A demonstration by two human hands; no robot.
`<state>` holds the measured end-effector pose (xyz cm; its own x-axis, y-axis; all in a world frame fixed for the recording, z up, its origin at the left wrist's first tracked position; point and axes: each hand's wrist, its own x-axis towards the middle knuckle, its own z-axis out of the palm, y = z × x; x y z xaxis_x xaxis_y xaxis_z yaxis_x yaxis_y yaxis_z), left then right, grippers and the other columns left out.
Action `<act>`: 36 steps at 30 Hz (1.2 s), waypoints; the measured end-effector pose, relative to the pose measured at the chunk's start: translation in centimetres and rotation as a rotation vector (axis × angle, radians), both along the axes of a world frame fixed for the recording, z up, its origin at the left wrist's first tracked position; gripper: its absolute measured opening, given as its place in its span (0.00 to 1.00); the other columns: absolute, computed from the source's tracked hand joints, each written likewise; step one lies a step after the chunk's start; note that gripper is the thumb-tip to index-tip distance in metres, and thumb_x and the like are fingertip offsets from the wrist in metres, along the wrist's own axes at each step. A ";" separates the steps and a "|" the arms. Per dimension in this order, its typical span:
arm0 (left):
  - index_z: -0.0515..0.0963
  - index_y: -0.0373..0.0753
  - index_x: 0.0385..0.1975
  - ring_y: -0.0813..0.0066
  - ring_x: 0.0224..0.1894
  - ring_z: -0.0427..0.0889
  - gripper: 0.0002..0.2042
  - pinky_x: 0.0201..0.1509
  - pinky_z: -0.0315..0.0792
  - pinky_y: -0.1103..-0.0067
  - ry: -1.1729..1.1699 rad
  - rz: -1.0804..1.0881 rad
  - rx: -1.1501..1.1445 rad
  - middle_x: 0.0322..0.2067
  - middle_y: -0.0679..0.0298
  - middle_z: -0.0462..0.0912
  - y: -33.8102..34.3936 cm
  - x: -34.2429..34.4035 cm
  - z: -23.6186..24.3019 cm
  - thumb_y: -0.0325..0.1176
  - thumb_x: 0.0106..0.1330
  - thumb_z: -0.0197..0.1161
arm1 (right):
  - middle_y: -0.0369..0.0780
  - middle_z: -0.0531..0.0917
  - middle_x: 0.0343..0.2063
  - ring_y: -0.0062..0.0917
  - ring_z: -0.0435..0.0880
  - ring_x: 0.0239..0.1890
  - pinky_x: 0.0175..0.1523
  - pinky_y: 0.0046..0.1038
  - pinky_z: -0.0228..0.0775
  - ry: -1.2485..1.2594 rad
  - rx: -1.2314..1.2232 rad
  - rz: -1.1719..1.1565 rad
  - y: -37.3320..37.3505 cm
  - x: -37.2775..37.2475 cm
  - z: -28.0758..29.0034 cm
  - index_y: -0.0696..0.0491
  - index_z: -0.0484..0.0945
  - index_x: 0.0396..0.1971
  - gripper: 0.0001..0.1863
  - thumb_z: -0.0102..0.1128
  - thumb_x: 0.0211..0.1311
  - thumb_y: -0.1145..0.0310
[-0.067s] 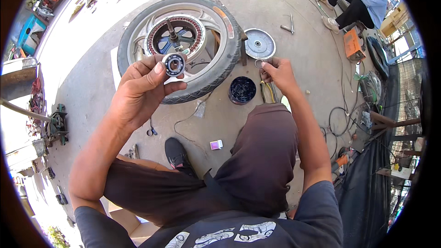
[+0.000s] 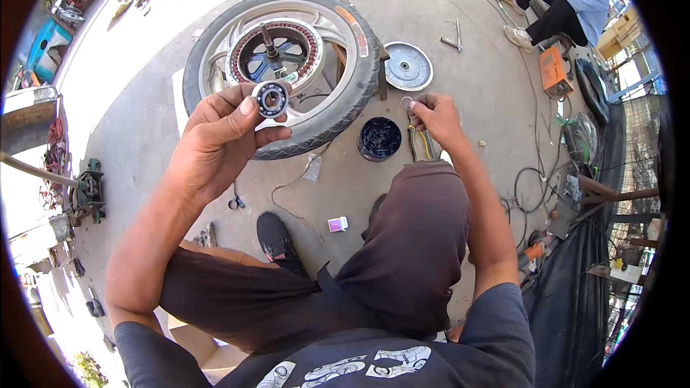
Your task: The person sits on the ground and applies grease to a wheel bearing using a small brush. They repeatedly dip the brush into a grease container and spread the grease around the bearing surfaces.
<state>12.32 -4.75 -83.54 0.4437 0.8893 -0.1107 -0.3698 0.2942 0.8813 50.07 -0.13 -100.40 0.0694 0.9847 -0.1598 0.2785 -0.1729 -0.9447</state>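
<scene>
Between the thumb and fingers of my left hand (image 2: 223, 126) is a ball bearing (image 2: 281, 100), its face turned up so that the balls show. My right hand (image 2: 437, 116) pinches a thin metal ring (image 2: 406, 103) at its edge. The two hands are well apart. Beyond my left hand lies a wheel with a black tyre (image 2: 316, 133), its hub open and a shaft (image 2: 268, 42) standing up from it. A tin of dark grease (image 2: 379, 139) stands between my hands, and pliers (image 2: 412, 145) lie just below the right one.
A round metal cover (image 2: 408, 66) and a T-shaped wrench (image 2: 453, 43) lie beyond my right hand. Scissors (image 2: 234, 204) and a small purple-and-white box (image 2: 337, 225) are near my feet. Cables (image 2: 528, 197) trail at right. Another person (image 2: 568, 0) sits at the far right by an orange box (image 2: 555, 72).
The whole view has shifted very slightly. Both hands keep their grips, and the bearing and ring stay in nearly the same place.
</scene>
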 end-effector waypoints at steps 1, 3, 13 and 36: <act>0.75 0.33 0.52 0.74 0.49 0.80 0.16 0.57 0.74 0.69 0.007 0.004 -0.007 0.44 0.63 0.82 0.1 -0.5 -0.3 0.35 0.71 0.61 | 0.40 0.84 0.22 0.18 0.83 0.23 0.28 0.23 0.75 -0.107 -0.004 0.007 0.1 -0.1 -1.6 0.64 0.82 0.31 0.11 0.63 0.61 0.69; 0.74 0.33 0.52 0.74 0.48 0.80 0.16 0.57 0.74 0.69 0.014 0.000 -0.016 0.44 0.63 0.82 0.6 -1.4 -0.8 0.36 0.71 0.60 | 0.44 0.85 0.22 0.24 0.85 0.24 0.31 0.27 0.76 -0.314 0.004 0.056 0.3 -0.6 -4.6 0.63 0.83 0.31 0.11 0.65 0.59 0.68; 0.74 0.30 0.52 0.71 0.47 0.81 0.23 0.53 0.77 0.72 -0.011 -0.026 -0.034 0.45 0.58 0.82 3.9 -2.3 -3.4 0.47 0.73 0.56 | 0.50 0.85 0.27 0.46 0.85 0.32 0.40 0.40 0.76 -0.746 0.196 0.268 3.5 -4.4 -15.2 0.57 0.85 0.31 0.09 0.64 0.54 0.67; 0.71 0.29 0.56 0.71 0.50 0.80 0.22 0.54 0.76 0.71 0.018 0.010 -0.096 0.49 0.58 0.81 7.8 -0.7 -4.7 0.40 0.72 0.58 | 0.46 0.82 0.27 0.45 0.83 0.32 0.40 0.44 0.75 -0.929 0.360 0.288 8.7 -6.2 -23.6 0.54 0.81 0.26 0.04 0.59 0.55 0.71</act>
<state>11.59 3.04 -88.28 0.4320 0.8787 -0.2031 -0.3577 0.3737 0.8558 43.86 8.57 -123.98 -0.2306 0.9623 0.1439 0.9099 0.2657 -0.3185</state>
